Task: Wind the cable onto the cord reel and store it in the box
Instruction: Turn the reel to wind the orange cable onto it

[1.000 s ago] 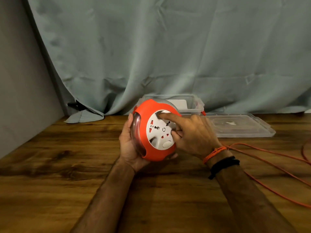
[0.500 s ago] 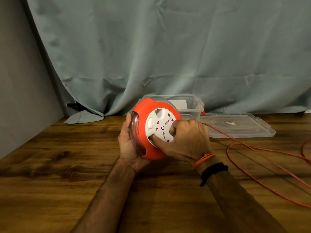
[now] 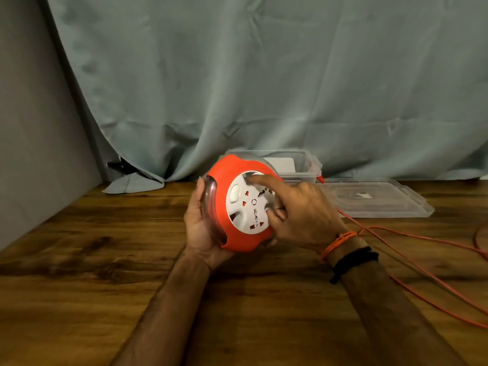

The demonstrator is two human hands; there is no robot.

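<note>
the cord reel (image 3: 239,204), orange-shelled with a white socket face, is held up on edge just above the desk (image 3: 105,273), roughly midway along its width and nearer the back edge than the front, its white face tilted toward the camera. the left hand (image 3: 202,223) cups it from behind and below, palm against the clear band that runs round the rim, fingers curled under the shell so the reel sits in its grasp. the right hand (image 3: 298,215) lies on the white face: the index finger is stretched out with its tip pressed at the upper rim of the white disc, the thumb touches the disc lower down, and the other fingers are curled in; whether they hook into a recess there is hard to tell from this angle. the orange cable (image 3: 427,289) trails from behind the right wrist across the desk toward the right edge, lying in loose lines and one loop, much of it not yet wound in. the box (image 3: 307,165), clear plastic and open, stands at the back edge directly behind the reel, and its lid (image 3: 375,199) lies flat on the desk just to the right of it. an orange thread and a black band circle the right wrist. a pale grey-green curtain (image 3: 264,88) hangs behind the desk along the back edge.
</note>
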